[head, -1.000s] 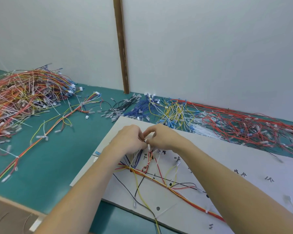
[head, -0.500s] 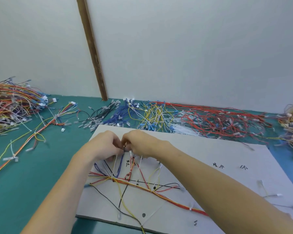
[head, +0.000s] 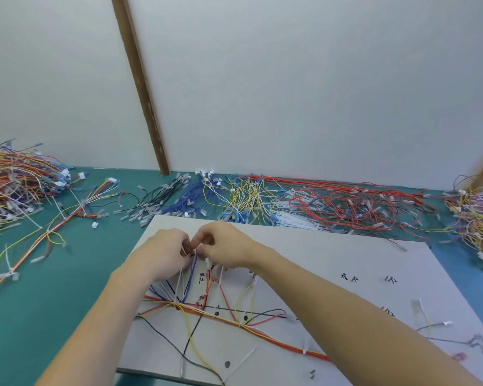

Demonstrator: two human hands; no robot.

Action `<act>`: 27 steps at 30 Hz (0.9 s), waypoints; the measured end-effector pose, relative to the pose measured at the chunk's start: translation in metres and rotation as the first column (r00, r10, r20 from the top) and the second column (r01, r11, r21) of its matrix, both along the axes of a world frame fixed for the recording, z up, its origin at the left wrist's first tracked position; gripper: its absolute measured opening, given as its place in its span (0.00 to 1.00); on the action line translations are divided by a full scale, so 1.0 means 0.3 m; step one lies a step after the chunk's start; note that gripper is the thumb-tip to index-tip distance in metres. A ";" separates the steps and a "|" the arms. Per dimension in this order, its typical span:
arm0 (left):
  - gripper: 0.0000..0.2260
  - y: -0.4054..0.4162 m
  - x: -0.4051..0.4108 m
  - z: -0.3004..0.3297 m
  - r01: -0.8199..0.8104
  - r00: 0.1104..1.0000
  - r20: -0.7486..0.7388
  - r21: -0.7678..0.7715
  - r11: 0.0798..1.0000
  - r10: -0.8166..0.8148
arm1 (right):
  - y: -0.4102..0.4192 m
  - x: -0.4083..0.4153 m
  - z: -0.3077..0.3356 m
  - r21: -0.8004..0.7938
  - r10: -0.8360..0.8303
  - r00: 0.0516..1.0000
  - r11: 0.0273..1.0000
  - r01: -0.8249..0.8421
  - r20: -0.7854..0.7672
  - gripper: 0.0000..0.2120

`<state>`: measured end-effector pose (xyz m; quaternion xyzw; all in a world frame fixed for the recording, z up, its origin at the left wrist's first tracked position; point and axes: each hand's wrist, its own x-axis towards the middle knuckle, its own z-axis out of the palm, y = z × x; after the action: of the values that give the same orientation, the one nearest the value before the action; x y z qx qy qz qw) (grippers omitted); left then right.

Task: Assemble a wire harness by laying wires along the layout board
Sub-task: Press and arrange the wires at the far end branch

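Your left hand (head: 166,253) and right hand (head: 223,246) meet fingertip to fingertip over the far edge of the layout board (head: 332,252), both pinching the upper ends of a few wires (head: 190,277), blue and white, that rise from the harness bundle (head: 234,321). That bundle, orange, yellow and red, runs across the board toward your right forearm. Black handwritten marks (head: 349,277) sit on the board, too blurred to read. Loose wire heaps (head: 332,201) line the green table (head: 39,302) along the wall.
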<state>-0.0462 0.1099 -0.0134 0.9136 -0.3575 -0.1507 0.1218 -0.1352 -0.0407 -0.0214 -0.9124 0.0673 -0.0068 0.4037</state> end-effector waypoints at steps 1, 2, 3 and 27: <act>0.02 -0.004 0.000 0.002 -0.003 1.000 0.004 0.018 1.000 0.003 | 0.003 -0.004 0.006 0.053 -0.016 1.000 0.998 0.017 -0.017 0.08; 0.00 -0.006 -0.003 0.009 -0.005 1.000 0.007 0.032 0.999 0.005 | 0.005 -0.004 0.011 0.093 -0.020 0.999 0.995 0.023 -0.039 0.07; 0.02 -0.007 -0.002 0.011 -0.010 1.000 0.010 0.045 0.999 0.010 | 0.009 -0.001 0.016 0.122 -0.014 0.998 0.992 0.021 -0.060 0.07; 0.04 0.212 0.120 0.019 -0.303 0.952 -0.194 -0.474 0.827 0.238 | 0.067 0.025 0.039 0.464 0.035 0.990 0.885 0.032 -0.136 0.11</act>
<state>-0.0102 0.1735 -0.0078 0.8809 -0.2425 -0.0920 0.3959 -0.1276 -0.0206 -0.0096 -0.7874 0.0946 0.0738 0.6047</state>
